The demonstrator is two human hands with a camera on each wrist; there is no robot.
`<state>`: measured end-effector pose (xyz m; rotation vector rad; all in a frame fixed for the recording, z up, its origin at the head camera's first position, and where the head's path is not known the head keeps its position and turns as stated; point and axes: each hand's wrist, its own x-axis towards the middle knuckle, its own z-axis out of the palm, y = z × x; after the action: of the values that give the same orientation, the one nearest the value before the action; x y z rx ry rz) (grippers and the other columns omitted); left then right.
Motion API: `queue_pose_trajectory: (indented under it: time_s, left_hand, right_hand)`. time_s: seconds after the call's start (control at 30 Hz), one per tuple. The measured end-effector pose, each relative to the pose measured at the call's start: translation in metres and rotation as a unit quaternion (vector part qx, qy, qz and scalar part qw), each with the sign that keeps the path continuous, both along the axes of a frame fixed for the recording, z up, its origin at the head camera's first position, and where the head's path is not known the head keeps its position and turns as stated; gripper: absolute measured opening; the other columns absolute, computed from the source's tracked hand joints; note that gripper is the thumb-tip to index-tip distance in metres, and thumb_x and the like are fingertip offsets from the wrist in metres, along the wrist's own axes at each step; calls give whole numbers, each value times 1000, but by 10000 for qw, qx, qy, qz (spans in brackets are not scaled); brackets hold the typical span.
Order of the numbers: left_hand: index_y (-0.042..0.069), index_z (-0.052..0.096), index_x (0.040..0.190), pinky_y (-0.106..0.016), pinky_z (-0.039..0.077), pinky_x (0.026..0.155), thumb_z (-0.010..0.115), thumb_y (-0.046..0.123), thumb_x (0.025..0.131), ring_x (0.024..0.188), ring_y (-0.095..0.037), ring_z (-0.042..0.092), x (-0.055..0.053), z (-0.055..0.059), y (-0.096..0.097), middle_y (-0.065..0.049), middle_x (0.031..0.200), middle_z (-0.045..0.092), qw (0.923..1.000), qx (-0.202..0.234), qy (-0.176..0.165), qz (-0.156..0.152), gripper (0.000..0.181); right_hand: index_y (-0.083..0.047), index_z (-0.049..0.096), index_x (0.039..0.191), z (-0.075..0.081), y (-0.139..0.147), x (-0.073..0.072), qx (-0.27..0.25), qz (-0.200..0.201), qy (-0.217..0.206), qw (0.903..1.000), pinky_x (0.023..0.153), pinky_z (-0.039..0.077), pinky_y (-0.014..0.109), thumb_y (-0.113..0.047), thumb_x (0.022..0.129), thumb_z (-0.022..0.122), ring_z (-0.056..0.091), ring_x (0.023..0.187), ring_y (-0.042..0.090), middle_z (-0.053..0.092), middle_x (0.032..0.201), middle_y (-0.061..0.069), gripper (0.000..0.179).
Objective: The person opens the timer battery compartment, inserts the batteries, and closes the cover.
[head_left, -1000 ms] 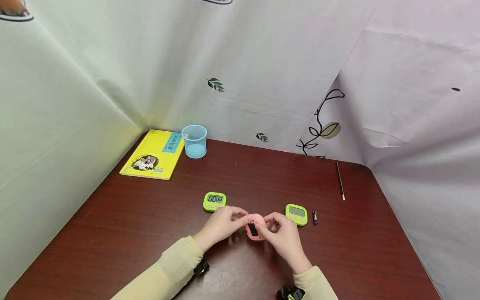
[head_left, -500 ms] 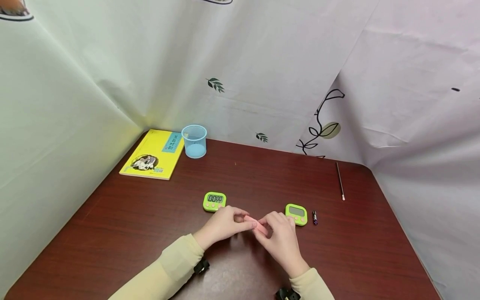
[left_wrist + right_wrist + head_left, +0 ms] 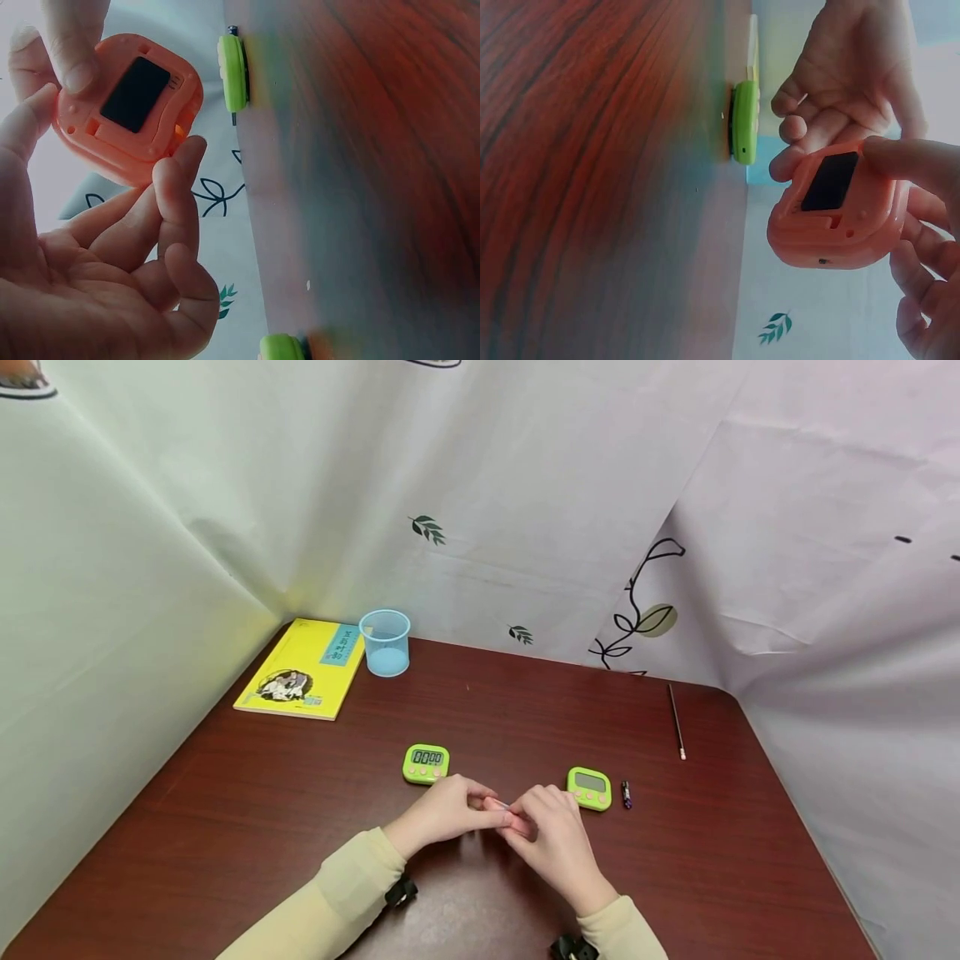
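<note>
A pink digital timer (image 3: 519, 821) is held between both hands over the table, nearly edge-on in the head view. Its back, with a black rectangular patch (image 3: 136, 94), shows in both wrist views. My left hand (image 3: 447, 810) grips one side, its fingertips (image 3: 174, 176) at the timer's edge. On the other side my right hand (image 3: 553, 835) holds it, thumb (image 3: 889, 156) pressed on the back. The timer's front is hidden from every view. A green timer (image 3: 426, 764) reading 00:00 lies beyond the left hand; another green timer (image 3: 588, 788) with a blank display sits beyond the right.
A small dark cylinder like a battery (image 3: 627, 794) lies right of the blank timer. Farther right is a thin pencil (image 3: 677, 722). At the back left are a yellow book (image 3: 315, 652) and a translucent blue cup (image 3: 386, 647). Pale cloth (image 3: 480, 485) hangs behind the table.
The pink timer has tipped from showing its back to the head camera to nearly edge-on. My right hand has turned with it; the left has barely moved. The head view has shifted slightly.
</note>
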<state>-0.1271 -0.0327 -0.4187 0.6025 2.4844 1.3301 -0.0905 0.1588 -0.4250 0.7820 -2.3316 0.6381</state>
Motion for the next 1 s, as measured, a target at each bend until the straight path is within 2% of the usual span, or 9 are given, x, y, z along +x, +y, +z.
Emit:
queue_pose_trajectory:
  time_s: [0.3, 0.47, 0.6, 0.73, 0.87, 1.0]
  left_hand:
    - [1, 68, 111, -24, 49, 70, 74, 44, 78, 78, -4, 62, -1, -3, -2, 1, 91, 72, 9999, 83, 91, -4, 55]
    - [3, 66, 116, -22, 49, 71, 75, 41, 78, 76, -1, 63, -2, -4, -4, 3, 92, 71, 9996, 232, 21, -159, 55]
    - [6, 65, 118, -21, 50, 72, 76, 38, 78, 79, -1, 64, -2, -4, -5, 4, 94, 71, 9988, 366, -38, -321, 53]
    - [7, 64, 120, -21, 49, 72, 77, 35, 78, 81, -2, 65, -2, -4, -5, 3, 97, 71, 9982, 430, 17, -417, 52]
    - [5, 61, 125, -23, 49, 76, 78, 35, 77, 85, -3, 65, 0, -2, -6, 2, 100, 71, 9978, 508, -39, -425, 59]
    - [5, 59, 128, -28, 47, 82, 79, 37, 76, 86, -3, 63, 1, -1, -7, 6, 99, 71, 9984, 483, 63, -291, 65]
  right_hand:
    - [-22, 67, 83, 2, 4, -1, -146, 66, -475, 9987, 71, 30, 27, -30, 61, 86, 44, 73, 3, 60, 80, -13, 30]
    - [-22, 69, 88, 2, 7, -1, -265, 57, -888, 9957, 72, 31, 28, -33, 62, 86, 42, 74, 2, 61, 84, -13, 33]
    - [-20, 69, 97, 1, 11, -1, -346, -27, -1256, 9915, 75, 35, 30, -37, 61, 86, 48, 81, 3, 63, 91, -12, 43]
    - [-18, 67, 108, 1, 15, -3, -421, -161, -1665, 9850, 83, 39, 38, -38, 61, 87, 54, 92, 6, 65, 102, -10, 55]
    - [-16, 64, 121, 0, 18, -2, -392, -439, -2098, 9760, 89, 38, 46, -41, 61, 87, 58, 97, 12, 65, 113, -5, 69]
    - [-13, 62, 126, 1, 23, -3, -414, -578, -2547, 9644, 91, 37, 49, -42, 64, 85, 59, 97, 17, 67, 114, -4, 73]
